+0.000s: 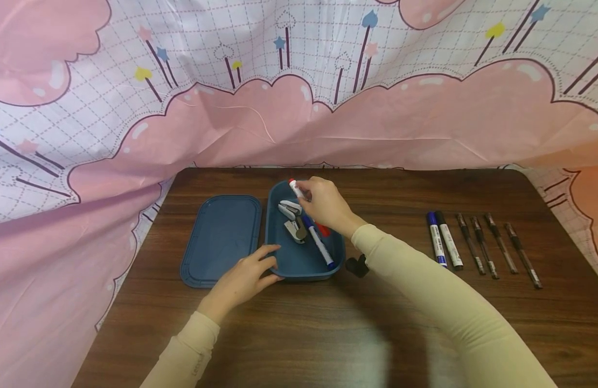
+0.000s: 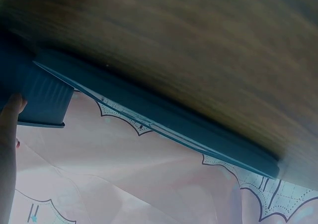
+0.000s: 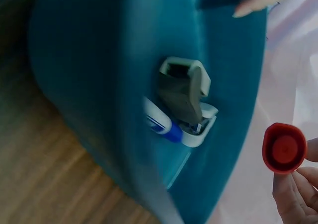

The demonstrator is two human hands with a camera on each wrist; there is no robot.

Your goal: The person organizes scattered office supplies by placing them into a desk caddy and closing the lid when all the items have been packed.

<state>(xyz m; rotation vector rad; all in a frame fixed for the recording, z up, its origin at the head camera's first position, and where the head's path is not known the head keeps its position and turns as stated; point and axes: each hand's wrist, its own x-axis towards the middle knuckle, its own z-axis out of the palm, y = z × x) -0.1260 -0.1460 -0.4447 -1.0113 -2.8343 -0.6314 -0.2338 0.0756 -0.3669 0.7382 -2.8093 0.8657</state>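
My right hand (image 1: 325,205) pinches a round red-capped marker (image 1: 295,188) over the smooth blue plastic box (image 1: 284,258); my left hand (image 1: 245,277), fingers relaxed, steadies its rim.

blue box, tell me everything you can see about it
The blue box is a shallow open tray with rounded corners, plastic by its look, lying flat on the wooden table. Its lid lies beside it. Inside are a stapler and a blue-capped marker. The left hand touches its near left edge with relaxed fingers; the right hand holds a red-capped marker over its far end.
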